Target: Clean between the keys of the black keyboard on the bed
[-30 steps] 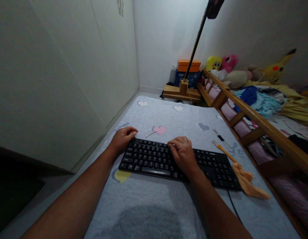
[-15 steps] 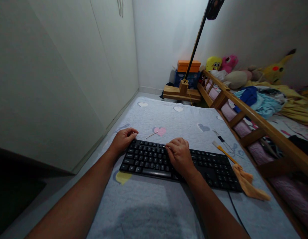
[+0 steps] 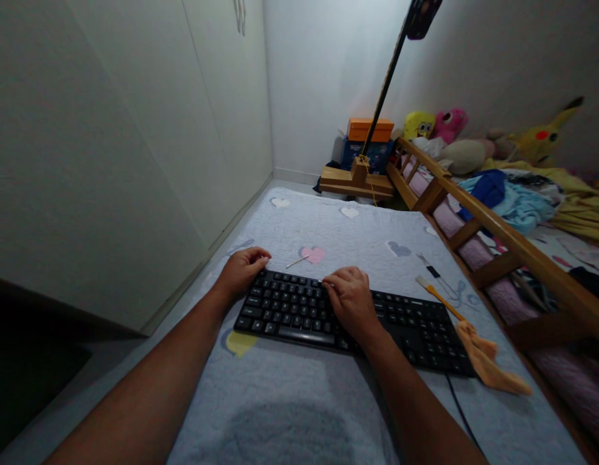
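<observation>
From the head camera, the black keyboard (image 3: 289, 307) lies flat on the heart-patterned blanket (image 3: 328, 219), and the left hand (image 3: 241, 271) is curled around its far-left corner. The right hand (image 3: 350, 300) rests on the middle keys with fingers bent down; whether they pinch anything cannot be told. A cotton swab (image 3: 296, 261) lies just beyond the keyboard, and an orange cloth (image 3: 488, 365) lies at its right end.

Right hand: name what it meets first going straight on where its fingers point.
The right hand rests on the keyboard; beyond its far edge, probably the white stick by the pink heart.
</observation>
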Tool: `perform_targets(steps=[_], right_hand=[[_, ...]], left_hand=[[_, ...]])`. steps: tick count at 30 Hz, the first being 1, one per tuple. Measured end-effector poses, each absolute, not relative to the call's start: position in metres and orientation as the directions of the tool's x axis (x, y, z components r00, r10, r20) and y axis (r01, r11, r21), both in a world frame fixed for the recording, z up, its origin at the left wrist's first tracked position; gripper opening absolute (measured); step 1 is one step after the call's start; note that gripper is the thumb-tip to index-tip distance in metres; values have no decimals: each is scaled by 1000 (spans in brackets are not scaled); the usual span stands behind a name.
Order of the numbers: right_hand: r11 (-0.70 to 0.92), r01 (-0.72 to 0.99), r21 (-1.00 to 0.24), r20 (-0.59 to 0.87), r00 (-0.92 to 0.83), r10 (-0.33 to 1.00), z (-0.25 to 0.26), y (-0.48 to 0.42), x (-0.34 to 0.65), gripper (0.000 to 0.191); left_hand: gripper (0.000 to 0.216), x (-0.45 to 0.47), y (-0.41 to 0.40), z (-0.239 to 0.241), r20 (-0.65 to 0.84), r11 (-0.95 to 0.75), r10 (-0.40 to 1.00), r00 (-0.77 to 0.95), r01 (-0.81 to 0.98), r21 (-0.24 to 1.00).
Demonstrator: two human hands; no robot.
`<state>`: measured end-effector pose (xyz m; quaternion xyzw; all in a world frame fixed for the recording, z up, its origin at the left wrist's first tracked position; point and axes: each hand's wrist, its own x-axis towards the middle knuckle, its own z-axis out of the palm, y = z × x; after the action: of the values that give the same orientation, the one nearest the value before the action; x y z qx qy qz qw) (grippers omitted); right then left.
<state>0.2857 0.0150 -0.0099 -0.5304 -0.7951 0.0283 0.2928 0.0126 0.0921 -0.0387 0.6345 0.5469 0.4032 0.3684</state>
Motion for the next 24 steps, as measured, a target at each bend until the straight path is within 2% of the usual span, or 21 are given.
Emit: perform_targets(steps=[15, 24], right_hand=[[441, 815, -376, 418, -276, 866, -4, 12, 286, 19], [370, 868, -330, 290, -280, 915, 9, 32, 284, 19]], left_hand=[[25, 14, 90, -34, 122, -144, 989, 81, 417, 897], [26, 14, 90, -35, 111, -136, 990, 84, 409, 902]])
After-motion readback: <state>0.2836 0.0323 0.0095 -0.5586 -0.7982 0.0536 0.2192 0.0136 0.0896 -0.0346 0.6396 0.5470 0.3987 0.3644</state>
